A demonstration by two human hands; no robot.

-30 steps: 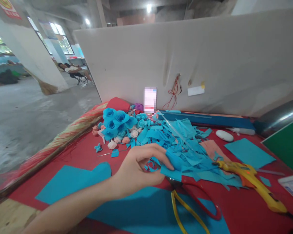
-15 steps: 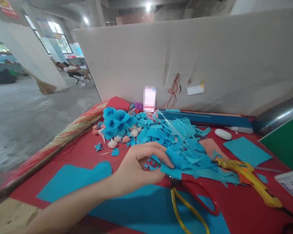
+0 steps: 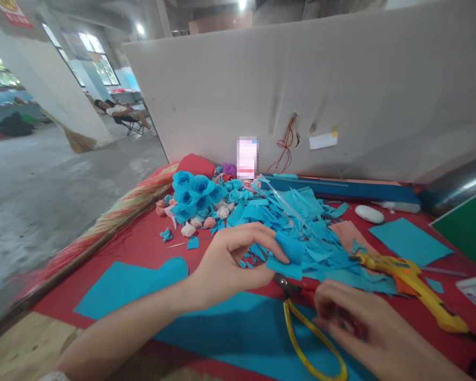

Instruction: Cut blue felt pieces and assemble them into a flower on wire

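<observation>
In the middle, my left hand (image 3: pixel 238 264) pinches a small folded piece of blue crepe paper (image 3: pixel 291 253) between thumb and fingers. Just beneath that piece lie the scissors (image 3: pixel 316 330), with one yellow handle loop and one red one, their blades mostly hidden. My right hand (image 3: pixel 359 317), a little blurred, is curled around the red loop, which shows between its fingers. Under the scissors stretches a large blue sheet (image 3: pixel 230 328). Behind the hands spreads a heap of cut blue strips (image 3: pixel 313 243).
Blue paper roses (image 3: pixel 198 196) and small pale flowers stand at the back left. A yellow glue gun (image 3: pixel 416 283) lies on the right, near a blue square (image 3: pixel 410 242) and a white mouse-shaped object (image 3: pixel 369 214). A white panel (image 3: pixel 222 90) borders the back; a person sits far left.
My right hand has come in from the lower right onto the red loop of the scissors. My left hand keeps its pinch on the blue paper. The view has shifted slightly.
</observation>
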